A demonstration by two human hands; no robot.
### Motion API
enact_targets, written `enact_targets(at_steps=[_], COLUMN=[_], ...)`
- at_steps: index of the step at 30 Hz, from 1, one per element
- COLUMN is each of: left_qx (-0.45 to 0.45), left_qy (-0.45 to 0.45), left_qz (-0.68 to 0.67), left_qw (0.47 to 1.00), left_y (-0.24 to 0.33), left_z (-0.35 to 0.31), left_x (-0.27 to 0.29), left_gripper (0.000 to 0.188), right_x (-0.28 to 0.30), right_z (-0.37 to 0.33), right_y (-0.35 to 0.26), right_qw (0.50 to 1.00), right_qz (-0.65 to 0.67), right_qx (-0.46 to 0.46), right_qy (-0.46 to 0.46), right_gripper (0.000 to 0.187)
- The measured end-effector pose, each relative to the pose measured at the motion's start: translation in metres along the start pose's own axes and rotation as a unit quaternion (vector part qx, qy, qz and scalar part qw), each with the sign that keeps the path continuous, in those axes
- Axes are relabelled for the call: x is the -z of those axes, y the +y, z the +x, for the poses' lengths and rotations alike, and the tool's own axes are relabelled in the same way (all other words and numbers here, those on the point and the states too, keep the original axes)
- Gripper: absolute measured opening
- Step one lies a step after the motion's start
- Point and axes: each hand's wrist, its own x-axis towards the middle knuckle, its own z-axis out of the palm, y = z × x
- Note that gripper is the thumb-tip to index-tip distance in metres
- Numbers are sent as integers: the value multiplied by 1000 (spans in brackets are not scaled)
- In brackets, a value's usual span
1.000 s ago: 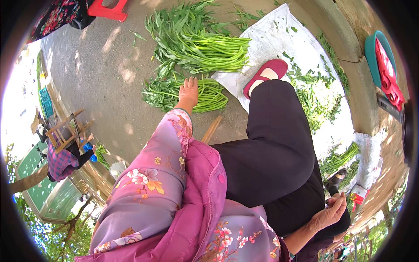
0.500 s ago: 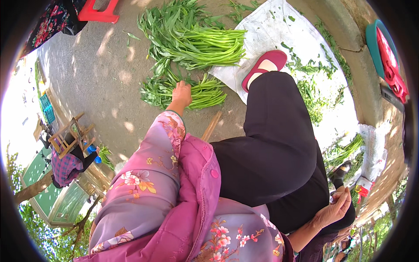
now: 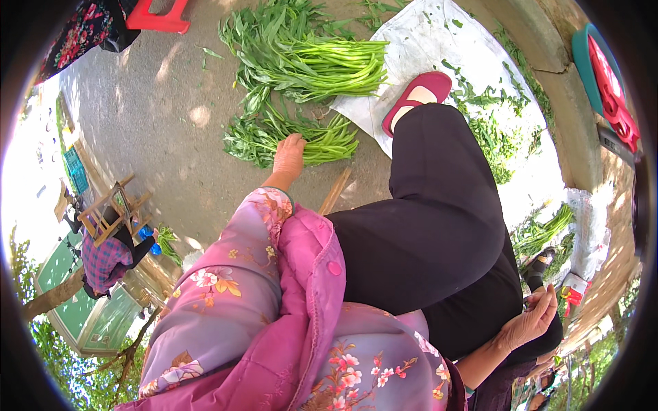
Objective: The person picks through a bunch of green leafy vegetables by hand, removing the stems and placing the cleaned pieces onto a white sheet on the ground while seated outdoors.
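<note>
On the paved ground lies a small bunch of water spinach [image 3: 329,145], leaves to the left and cut stems to the right. My left hand [image 3: 288,156] reaches to its near edge, fingers curled against the stems. Beyond it spreads a larger pile of water spinach [image 3: 336,68], its stem ends reaching a white sheet [image 3: 404,44]. My right hand [image 3: 524,327] is held low at the right, beside my dark trouser leg. Its fingers are bent and pressed together; whatever they pinch is too small to make out.
Loose leaves [image 3: 497,147] litter the white sheet. My red shoe [image 3: 419,96] rests on its edge. More green stems [image 3: 548,229] lie at the right. A teal basin [image 3: 585,68] stands by the curb, a red stool [image 3: 161,17] far left. Another person [image 3: 106,260] bends at the left.
My left hand has drawn back slightly from the top of the small bunch to its near edge. The bunch lies about where it was. My right hand has hardly moved.
</note>
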Motion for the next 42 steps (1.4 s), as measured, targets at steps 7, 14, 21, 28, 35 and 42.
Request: enact_targets(at_steps=[7,14,21,28,35,42], left_qx=[24,21,14,39,87,84], left_qy=[-90,-87,-136,-156,-88,-6], left_qz=[77,123,112,155,-24,-155], left_qw=[993,988,984,975,992,984], left_y=[12,40,46,44,17,-31], left_z=[9,23,33,30,27,3], left_x=[3,15,15,8,36,40], left_gripper=[45,49,33,30,60,45], right_x=[2,-8,-3,-5,-3,-2], right_z=[0,-3,-3,-2,-1,-1], right_y=[1,-6,-4,-6,-1,-1], right_qw=[1000,1000,1000,1000,1000,1000], right_qz=[-11,-22,-23,-18,-6,11], right_qx=[7,-4,-11,-11,5,17], right_qy=[-10,3,9,-5,1,-6], right_gripper=[21,23,24,24,21,21])
